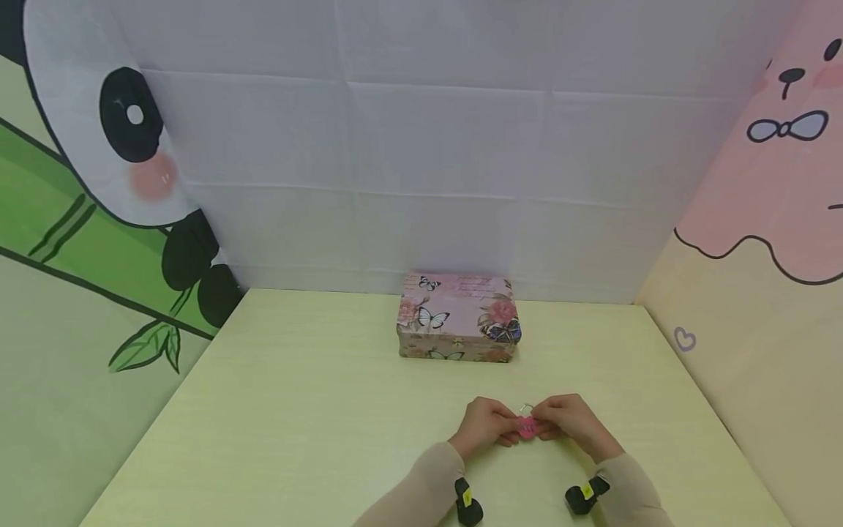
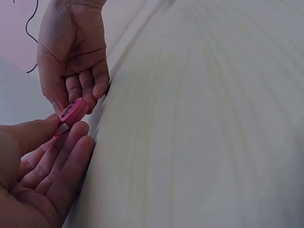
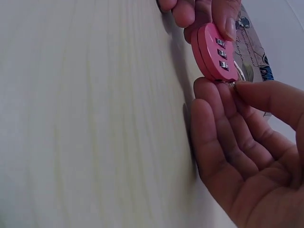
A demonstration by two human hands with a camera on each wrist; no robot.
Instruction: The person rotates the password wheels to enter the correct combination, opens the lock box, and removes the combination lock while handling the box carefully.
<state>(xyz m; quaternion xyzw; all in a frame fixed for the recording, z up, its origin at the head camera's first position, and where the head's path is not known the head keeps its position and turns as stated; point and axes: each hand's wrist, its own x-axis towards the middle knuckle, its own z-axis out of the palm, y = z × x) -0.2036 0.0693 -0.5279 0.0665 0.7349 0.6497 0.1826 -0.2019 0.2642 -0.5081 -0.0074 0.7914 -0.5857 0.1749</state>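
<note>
A small pink combination padlock [image 1: 527, 427] with three number dials is held just above the table, between both hands. My left hand [image 1: 489, 424] pinches one side of its body between thumb and fingers, as the left wrist view also shows with the padlock [image 2: 74, 111] seen edge-on. On the opposite side, the thumb and fingers of my right hand [image 1: 574, 422] pinch the padlock near the foot of its thin metal shackle [image 3: 240, 71]. The dials face up in the right wrist view. Whether the shackle is locked or loose I cannot tell.
Behind the hands, against the white back sheet, stands a closed pink box [image 1: 457, 311] with butterflies and flowers. The pale wooden table [image 1: 296, 410] runs between side walls with a panda picture on the left and a pink animal on the right.
</note>
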